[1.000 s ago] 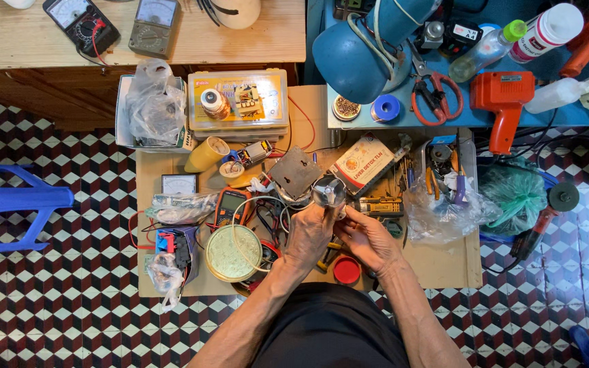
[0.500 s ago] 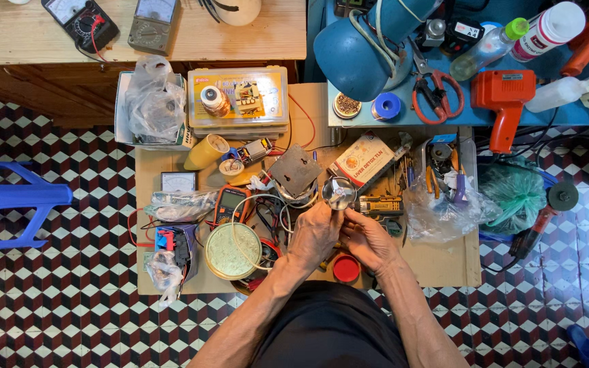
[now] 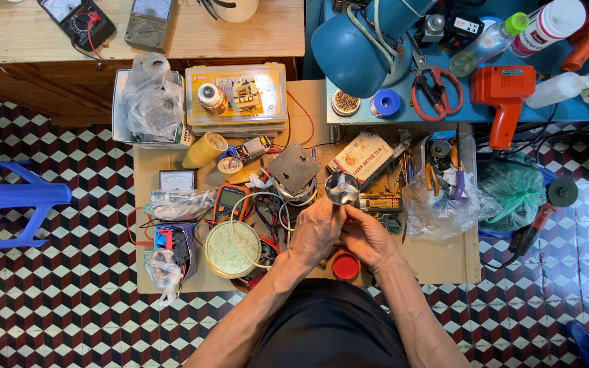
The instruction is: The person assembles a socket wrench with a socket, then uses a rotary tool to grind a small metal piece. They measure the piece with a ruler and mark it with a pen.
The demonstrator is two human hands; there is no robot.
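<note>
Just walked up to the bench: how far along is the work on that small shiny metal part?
Done: tools are laid out, an orange multimeter lies ready. In hand: the left hand and right hand together hold the small shiny metal part. Left: white wires lie loose; nothing looks reassembled.

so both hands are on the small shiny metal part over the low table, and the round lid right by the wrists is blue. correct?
Not quite. In the head view both hands, left hand and right hand, do hold the small shiny metal part over the low table, but the round lid by the wrists is red, not blue.
</note>
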